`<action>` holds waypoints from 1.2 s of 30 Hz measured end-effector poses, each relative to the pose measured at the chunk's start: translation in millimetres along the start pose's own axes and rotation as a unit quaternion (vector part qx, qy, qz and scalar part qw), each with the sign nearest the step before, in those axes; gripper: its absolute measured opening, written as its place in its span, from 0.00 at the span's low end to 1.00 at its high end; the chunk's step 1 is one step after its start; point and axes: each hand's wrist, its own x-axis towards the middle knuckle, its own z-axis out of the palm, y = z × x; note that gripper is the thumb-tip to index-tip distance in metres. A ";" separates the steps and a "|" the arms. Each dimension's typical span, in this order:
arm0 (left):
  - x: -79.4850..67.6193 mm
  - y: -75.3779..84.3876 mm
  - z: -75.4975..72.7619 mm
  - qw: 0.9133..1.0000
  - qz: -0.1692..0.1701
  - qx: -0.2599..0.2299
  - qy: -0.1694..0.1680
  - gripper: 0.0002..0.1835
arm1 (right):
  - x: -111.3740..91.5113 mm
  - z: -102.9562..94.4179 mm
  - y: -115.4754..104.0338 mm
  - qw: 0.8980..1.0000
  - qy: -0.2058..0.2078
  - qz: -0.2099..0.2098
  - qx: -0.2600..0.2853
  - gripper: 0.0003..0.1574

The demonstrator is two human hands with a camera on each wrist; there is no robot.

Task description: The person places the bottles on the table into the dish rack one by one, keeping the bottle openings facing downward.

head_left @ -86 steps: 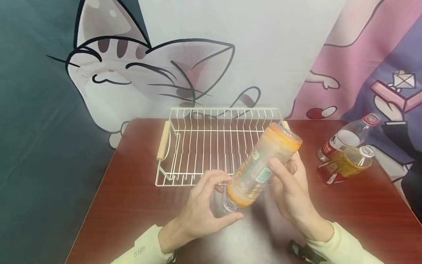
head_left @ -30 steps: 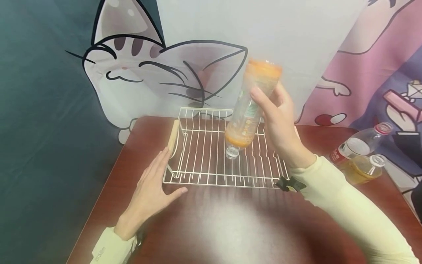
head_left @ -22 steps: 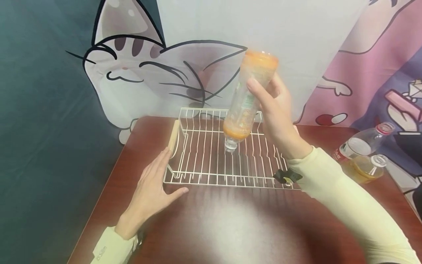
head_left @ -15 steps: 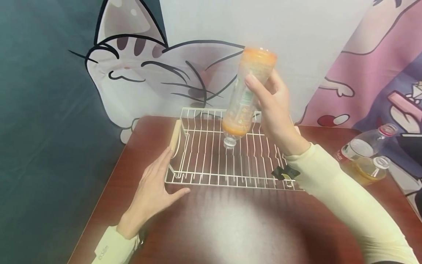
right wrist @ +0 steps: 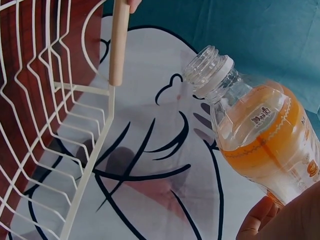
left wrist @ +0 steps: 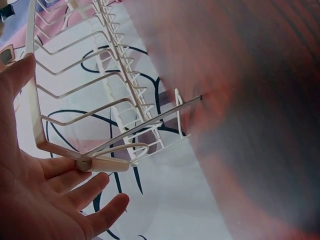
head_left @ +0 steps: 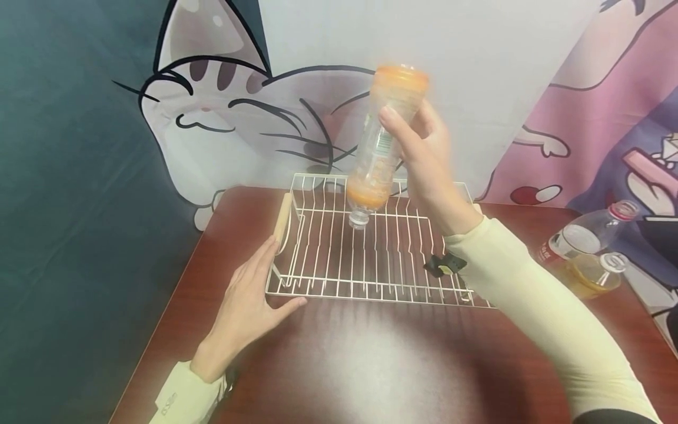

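My right hand [head_left: 424,153] grips a clear plastic bottle [head_left: 384,144] with orange bands, held neck down above the white wire dish rack [head_left: 365,297]. The right wrist view shows the bottle's open, capless neck [right wrist: 210,70] pointing toward the rack's wooden handle [right wrist: 119,45]. At the rack's left end, my left hand [head_left: 246,300] lies with straight fingers against the wooden handle [head_left: 283,215] and front corner. In the left wrist view, the left hand's fingers [left wrist: 75,195] spread beside that handle, its thumb at the rack's edge wire.
Two more capless bottles stand at the table's right side: one with a red neck ring [head_left: 588,232], and one with yellow [head_left: 590,277] in front of it. A cloth with cartoon cats [head_left: 222,129] hangs behind the reddish-brown table [head_left: 339,365].
Earlier both hands were at the bottle in front of the rack. The left hand moved to the rack's left handle; the right raised the bottle over the rack, then shifted it slightly up and left.
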 end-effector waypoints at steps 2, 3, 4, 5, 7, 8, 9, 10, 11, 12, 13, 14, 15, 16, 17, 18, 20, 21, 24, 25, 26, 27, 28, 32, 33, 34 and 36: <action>-0.2 0.0 0.0 1.000 0.000 -0.002 0.003 0.65 | 1.8 3.5 2.3 1.000 -0.004 0.002 -0.008 0.28; -0.3 0.1 0.1 1.000 0.000 -0.003 0.005 0.64 | 2.4 5.2 3.6 1.000 -0.006 0.002 -0.014 0.28; -0.3 0.2 0.2 1.000 0.000 -0.003 0.006 0.64 | 2.9 7.1 4.9 1.000 -0.008 0.003 -0.016 0.28; -0.2 0.0 0.6 1.000 0.000 -0.003 0.007 0.64 | 3.1 8.7 6.4 1.000 -0.011 0.002 -0.020 0.28; -0.1 -0.1 1.0 1.000 0.001 -0.005 0.010 0.64 | 3.5 12.0 9.9 1.000 -0.016 0.001 -0.024 0.28; 0.0 -0.3 1.4 1.000 0.001 -0.005 0.011 0.63 | 3.4 13.5 11.5 0.999 -0.019 -0.001 -0.030 0.28; 0.1 -0.3 1.6 1.000 0.001 -0.006 0.012 0.63 | 3.7 14.9 13.3 0.999 -0.021 -0.004 -0.034 0.29; 0.2 -0.3 1.6 1.000 0.000 -0.007 0.012 0.63 | 4.2 16.5 14.9 0.999 -0.022 -0.002 -0.033 0.29; 0.4 -0.3 1.6 1.000 -0.002 -0.009 0.012 0.63 | 4.7 17.9 16.7 0.999 -0.024 -0.004 -0.038 0.30; 0.4 -0.2 1.4 1.000 -0.004 -0.011 0.010 0.63 | 5.5 19.4 18.7 0.999 -0.023 -0.003 -0.042 0.30; 0.6 -0.2 1.3 1.000 -0.006 -0.013 0.009 0.63 | 6.0 20.9 20.6 0.999 -0.023 0.001 -0.047 0.30; 0.7 -0.2 1.1 1.000 -0.008 -0.014 0.008 0.63 | 6.6 22.3 22.9 0.998 -0.022 0.006 -0.051 0.30; 0.9 -0.2 1.0 1.000 -0.010 -0.017 0.006 0.63 | 7.3 23.6 25.6 0.998 -0.020 0.013 -0.054 0.30; 0.9 -0.3 0.8 1.000 -0.012 -0.019 0.004 0.63 | 7.8 25.0 28.6 0.998 -0.019 0.020 -0.057 0.30; 1.0 -0.3 0.7 1.000 -0.014 -0.021 0.002 0.63 | 8.3 26.1 32.3 0.998 -0.019 0.023 -0.062 0.30; 1.1 -0.2 0.6 1.000 -0.015 -0.022 0.000 0.63 | 8.9 27.2 36.2 0.997 -0.018 0.030 -0.065 0.30; 1.2 0.1 0.4 1.000 -0.018 -0.024 -0.003 0.63 | 10.2 29.6 44.5 0.996 -0.019 0.043 -0.073 0.31; 1.2 0.3 0.2 0.999 -0.020 -0.024 -0.006 0.63 | 11.2 31.1 48.5 0.996 -0.020 0.049 -0.078 0.31; 1.5 1.1 -0.6 0.999 -0.027 -0.027 -0.011 0.64 | 14.8 35.5 61.7 0.993 -0.025 0.059 -0.097 0.31; 1.5 1.3 -0.9 0.999 -0.029 -0.028 -0.012 0.64 | 15.7 36.7 66.0 0.992 -0.027 0.062 -0.107 0.32; 1.6 1.3 -1.1 0.999 -0.030 -0.030 -0.013 0.64 | 15.9 38.1 69.7 0.991 -0.027 0.063 -0.119 0.32; 1.6 1.6 -1.4 0.999 -0.032 -0.031 -0.015 0.64 | 16.4 38.9 73.9 0.989 -0.027 0.065 -0.127 0.33; 1.6 1.6 -1.7 0.999 -0.034 -0.033 -0.016 0.64 | 16.6 39.6 77.9 0.988 -0.027 0.066 -0.135 0.33; 2.0 2.0 -3.1 0.998 -0.038 -0.039 -0.020 0.64 | 16.7 41.6 90.5 0.984 -0.023 0.078 -0.158 0.36; 2.2 2.1 -3.4 0.998 -0.039 -0.041 -0.021 0.64 | 17.3 41.9 93.6 0.983 -0.022 0.083 -0.160 0.36; 2.4 2.0 -3.6 0.998 -0.039 -0.043 -0.021 0.64 | 17.7 42.1 96.6 0.982 -0.021 0.085 -0.164 0.37; 2.5 1.8 -3.9 0.998 -0.038 -0.045 -0.021 0.64 | 18.9 42.6 102.3 0.980 -0.021 0.094 -0.177 0.38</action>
